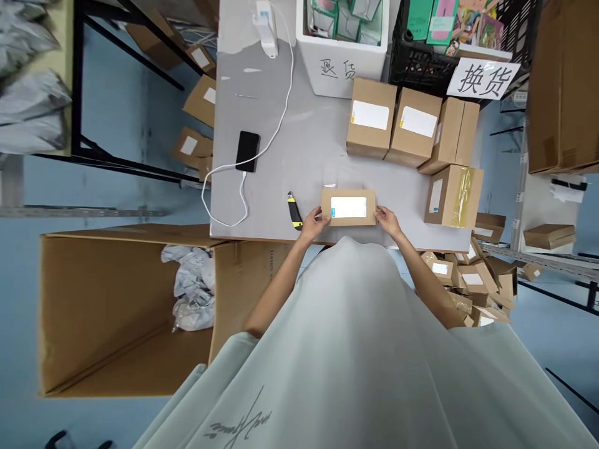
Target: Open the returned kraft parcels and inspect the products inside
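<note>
A small brown cardboard box [326, 212] with a white label on its upward face is at the front edge of the grey table. My left hand [314, 223] grips its left end between thumb and fingers. At the opposite end, my right hand [387, 221] has its fingers closed against the box's side. Just left of my left hand lies a black and yellow box cutter [294, 211]. To the right of my right hand sits a taped cardboard box [448, 196].
Several labelled cartons [370, 118] stand behind, near a white bin [344, 62] and a black crate [421, 68] of packets. A phone [248, 151] with a white cable lies left. A large open carton [116, 299] holds crumpled plastic. More boxes [472, 280] are piled at lower right.
</note>
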Tool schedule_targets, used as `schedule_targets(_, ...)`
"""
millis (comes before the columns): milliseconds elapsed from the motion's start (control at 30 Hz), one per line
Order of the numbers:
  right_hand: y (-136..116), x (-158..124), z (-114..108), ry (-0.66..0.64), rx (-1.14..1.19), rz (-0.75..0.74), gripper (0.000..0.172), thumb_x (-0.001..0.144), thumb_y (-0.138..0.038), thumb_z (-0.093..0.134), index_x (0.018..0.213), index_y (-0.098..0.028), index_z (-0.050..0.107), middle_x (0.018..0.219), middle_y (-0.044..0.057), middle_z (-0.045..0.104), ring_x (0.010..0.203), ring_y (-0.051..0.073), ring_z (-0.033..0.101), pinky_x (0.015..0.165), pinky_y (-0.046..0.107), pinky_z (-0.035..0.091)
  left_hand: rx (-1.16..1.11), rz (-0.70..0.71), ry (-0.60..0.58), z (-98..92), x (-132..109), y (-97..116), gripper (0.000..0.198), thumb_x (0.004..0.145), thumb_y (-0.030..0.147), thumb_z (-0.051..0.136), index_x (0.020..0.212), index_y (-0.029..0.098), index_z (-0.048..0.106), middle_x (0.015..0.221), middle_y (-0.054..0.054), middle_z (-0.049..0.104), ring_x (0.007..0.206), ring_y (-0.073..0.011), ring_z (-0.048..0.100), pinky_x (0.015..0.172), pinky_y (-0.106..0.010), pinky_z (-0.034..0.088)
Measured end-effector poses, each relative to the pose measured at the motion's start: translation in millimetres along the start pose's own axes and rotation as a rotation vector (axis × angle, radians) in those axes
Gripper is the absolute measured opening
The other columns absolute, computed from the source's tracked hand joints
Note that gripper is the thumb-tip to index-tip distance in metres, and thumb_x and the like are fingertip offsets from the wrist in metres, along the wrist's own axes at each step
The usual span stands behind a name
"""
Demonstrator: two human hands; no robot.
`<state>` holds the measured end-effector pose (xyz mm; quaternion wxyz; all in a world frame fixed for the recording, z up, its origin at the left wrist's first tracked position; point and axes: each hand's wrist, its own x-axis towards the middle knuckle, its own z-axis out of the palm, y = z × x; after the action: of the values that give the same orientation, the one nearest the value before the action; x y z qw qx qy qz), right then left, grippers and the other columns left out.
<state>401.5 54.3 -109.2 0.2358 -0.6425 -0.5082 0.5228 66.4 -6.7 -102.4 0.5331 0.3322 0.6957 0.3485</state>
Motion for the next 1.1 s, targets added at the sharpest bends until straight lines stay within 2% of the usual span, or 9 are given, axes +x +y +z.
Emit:
schedule_targets(167,10.7,-41.6,5.0,-0.100,0.100,0.031,0.082,0.083,-0.066,0.091,0.151,-0.019,0.079,0.150,0.017,0.082,0.133,0.035,0.080,0.124,0.057,0.063,-0.052,0.012,-0.169,-10.9,-20.7,-15.7,0.086,0.073,0.034,0.097,0.153,0.015,0.073,0.164,-0.022,0.072,0.152,-0.0415,0.069,0.132,-0.059,0.055)
schedule_targets(233,10.9,-55.2,9.3,-0.091,0.091,0.009,0.081,0.083,-0.066,0.090,0.149,-0.019,0.080,0.152,0.017,0.080,0.131,0.035,0.080,0.123,0.056,0.063,-0.060,0.034,-0.165,-12.3,-24.8,-17.8,0.086,0.072,0.033,0.097,0.153,0.016,0.074,0.163,-0.021,0.072,0.152,-0.0415,0.069,0.130,-0.059,0.057)
schedule_targets(367,6.0,-72.5,7.2,0.005,0.004,-0.028,0.076,0.089,-0.072,0.082,0.142,-0.018,0.084,0.132,0.016,0.083,0.116,0.033,0.081,0.112,0.055,0.068,-0.041,0.084,-0.085,-17.1,-25.8,-15.2,0.075,0.075,0.036,0.094,0.146,0.018,0.079,0.155,-0.020,0.076,0.142,-0.0384,0.074,0.122,-0.057,0.063)
schedule_targets(500,-7.5,-72.2,-3.8,0.119,-0.051,-0.127,0.074,0.098,-0.081,0.069,0.133,-0.018,0.088,0.122,0.016,0.082,0.114,0.033,0.079,0.109,0.050,0.068,-0.064,0.186,-0.018,-23.1,-21.0,-6.0,0.058,0.084,0.046,0.090,0.135,0.019,0.084,0.139,-0.016,0.083,0.129,-0.0336,0.081,0.119,-0.054,0.066)
schedule_targets(667,-23.6,-48.9,-4.8,0.123,-0.151,-0.144,0.071,0.101,-0.084,0.063,0.117,-0.020,0.091,0.105,0.013,0.083,0.102,0.032,0.078,0.110,0.054,0.065,-0.043,0.178,0.040,-19.4,-8.8,5.0,0.050,0.088,0.051,0.090,0.124,0.016,0.085,0.127,-0.017,0.086,0.119,-0.0349,0.083,0.110,-0.054,0.070)
schedule_targets(833,-23.0,-32.3,2.2,0.174,-0.020,-0.083,0.073,0.093,-0.085,0.070,0.119,-0.020,0.089,0.116,0.015,0.087,0.107,0.033,0.080,0.110,0.053,0.066,-0.042,0.190,0.043,-15.1,0.1,9.3,0.052,0.089,0.057,0.091,0.125,0.018,0.085,0.130,-0.016,0.087,0.123,-0.0337,0.082,0.114,-0.052,0.068)
schedule_targets(933,-18.0,-34.1,3.4,0.158,0.054,-0.031,0.076,0.091,-0.084,0.073,0.126,-0.019,0.086,0.115,0.015,0.088,0.107,0.032,0.081,0.107,0.053,0.069,-0.042,0.159,0.028,-17.5,-0.9,9.6,0.061,0.089,0.059,0.092,0.135,0.019,0.082,0.142,-0.017,0.084,0.126,-0.0329,0.081,0.116,-0.052,0.067)
schedule_targets(1033,-12.1,-43.7,5.3,0.121,0.110,0.033,0.076,0.098,-0.079,0.066,0.142,-0.019,0.079,0.129,0.017,0.087,0.116,0.033,0.082,0.109,0.054,0.069,-0.048,0.087,0.012,-22.7,-6.5,6.4,0.081,0.085,0.057,0.097,0.154,0.021,0.073,0.165,-0.022,0.070,0.146,-0.0378,0.073,0.121,-0.053,0.064)
schedule_targets(1100,-8.8,-52.6,9.1,0.072,0.133,0.039,0.077,0.100,-0.072,0.064,0.156,-0.019,0.072,0.147,0.020,0.082,0.131,0.034,0.080,0.117,0.056,0.066,-0.050,0.052,-0.065,-25.8,-11.5,2.0,0.096,0.078,0.053,0.102,0.162,0.022,0.067,0.175,-0.023,0.061,0.161,-0.0416,0.062,0.126,-0.054,0.061)
